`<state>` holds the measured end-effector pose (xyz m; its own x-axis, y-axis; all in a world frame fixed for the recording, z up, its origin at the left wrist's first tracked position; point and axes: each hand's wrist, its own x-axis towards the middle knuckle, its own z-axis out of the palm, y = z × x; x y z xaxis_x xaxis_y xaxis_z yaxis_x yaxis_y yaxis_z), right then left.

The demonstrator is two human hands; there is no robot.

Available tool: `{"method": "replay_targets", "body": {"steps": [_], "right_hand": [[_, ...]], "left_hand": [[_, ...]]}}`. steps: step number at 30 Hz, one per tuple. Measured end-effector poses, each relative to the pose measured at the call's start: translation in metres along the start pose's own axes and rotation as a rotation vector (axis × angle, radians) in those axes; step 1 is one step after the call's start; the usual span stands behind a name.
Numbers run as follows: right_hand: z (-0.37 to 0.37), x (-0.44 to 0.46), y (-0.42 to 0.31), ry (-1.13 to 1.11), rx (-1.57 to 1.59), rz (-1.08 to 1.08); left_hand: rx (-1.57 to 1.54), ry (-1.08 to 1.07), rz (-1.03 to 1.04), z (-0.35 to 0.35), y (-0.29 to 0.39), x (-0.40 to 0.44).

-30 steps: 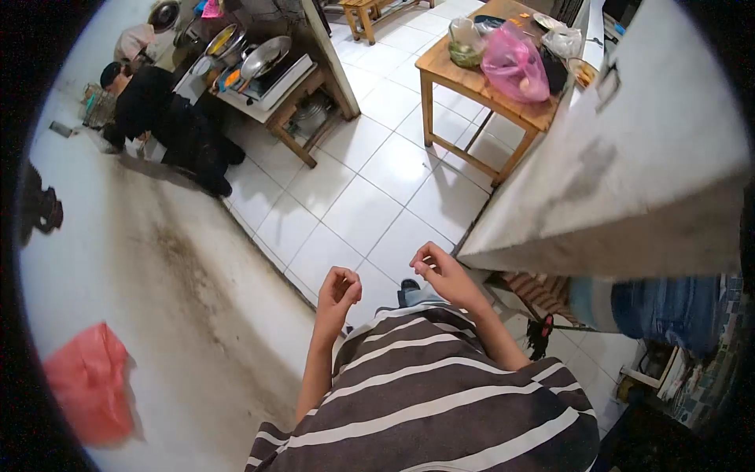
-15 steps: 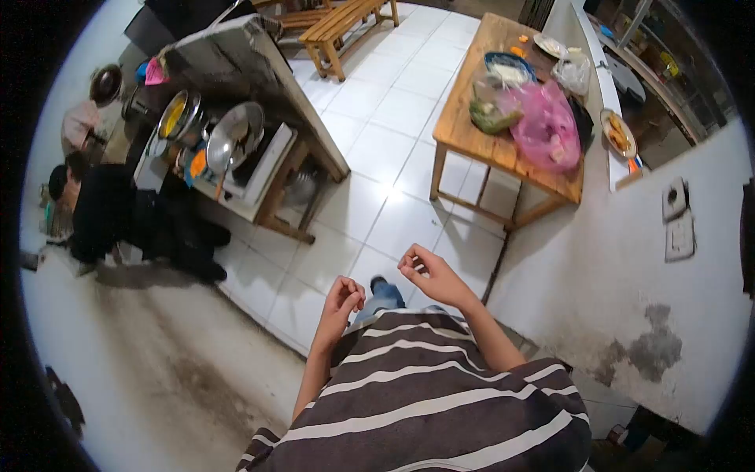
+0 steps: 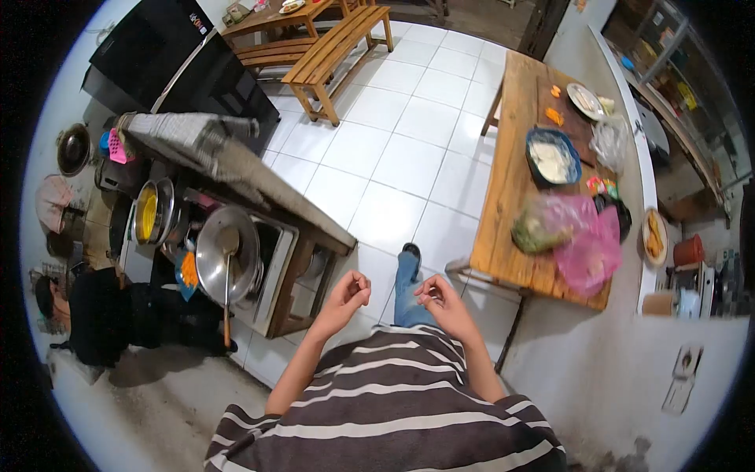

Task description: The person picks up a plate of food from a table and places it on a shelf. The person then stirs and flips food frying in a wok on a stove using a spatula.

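Note:
My left hand (image 3: 343, 300) hangs in front of my striped shirt with its fingers curled; whether anything is inside cannot be made out. Level with it on the right, my right hand (image 3: 440, 302) also has curled fingers. Neither hand touches the furniture. Left of my left hand, a large metal wok (image 3: 212, 263) with a ladle in it stands on a stove (image 3: 275, 263). Right of my right hand is a wooden table (image 3: 503, 197) bearing a pink plastic bag (image 3: 590, 256), a clear bag of greens (image 3: 539, 232) and a blue container of white food (image 3: 553, 157).
A person in black (image 3: 102, 315) crouches at the left, beside the stove counter. Farther ahead are a wooden bench (image 3: 338, 43) and a black refrigerator (image 3: 228, 98). A plate of food (image 3: 654, 236) rests on the ledge at the right. White tiles (image 3: 385, 208) run between counter and table.
The view has moved forward, bringing the stove and wooden table nearer; the bench and refrigerator show more fully. Both hands remain curled before the shirt, and one leg is now stretched ahead.

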<state>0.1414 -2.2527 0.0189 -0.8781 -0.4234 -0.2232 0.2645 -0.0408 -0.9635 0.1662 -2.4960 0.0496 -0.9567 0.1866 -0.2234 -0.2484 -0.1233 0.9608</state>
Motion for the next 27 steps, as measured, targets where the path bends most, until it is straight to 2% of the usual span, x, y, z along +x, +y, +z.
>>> {"method": "replay_targets", "body": {"steps": [2, 7, 11, 17, 21, 27], "right_hand": [[-0.015, 0.067, -0.013, -0.049, -0.022, -0.003], [-0.042, 0.23, -0.102, -0.057, 0.008, -0.062], [-0.062, 0.354, -0.168, -0.141, -0.166, -0.107], [-0.09, 0.546, -0.213, -0.281, -0.26, -0.1], [-0.107, 0.675, -0.222, -0.279, -0.197, -0.007], [-0.149, 0.829, -0.28, -0.246, -0.115, 0.056]], "left_hand": [[0.006, 0.051, -0.033, -0.023, 0.004, 0.046], [0.003, 0.165, -0.124, -0.082, 0.039, 0.151], [-0.057, 0.345, -0.164, -0.115, 0.09, 0.244], [-0.271, 0.588, -0.091, -0.193, 0.095, 0.4], [-0.324, 0.617, -0.026, -0.246, 0.124, 0.522], [-0.351, 0.597, -0.001, -0.305, 0.22, 0.683]]}}
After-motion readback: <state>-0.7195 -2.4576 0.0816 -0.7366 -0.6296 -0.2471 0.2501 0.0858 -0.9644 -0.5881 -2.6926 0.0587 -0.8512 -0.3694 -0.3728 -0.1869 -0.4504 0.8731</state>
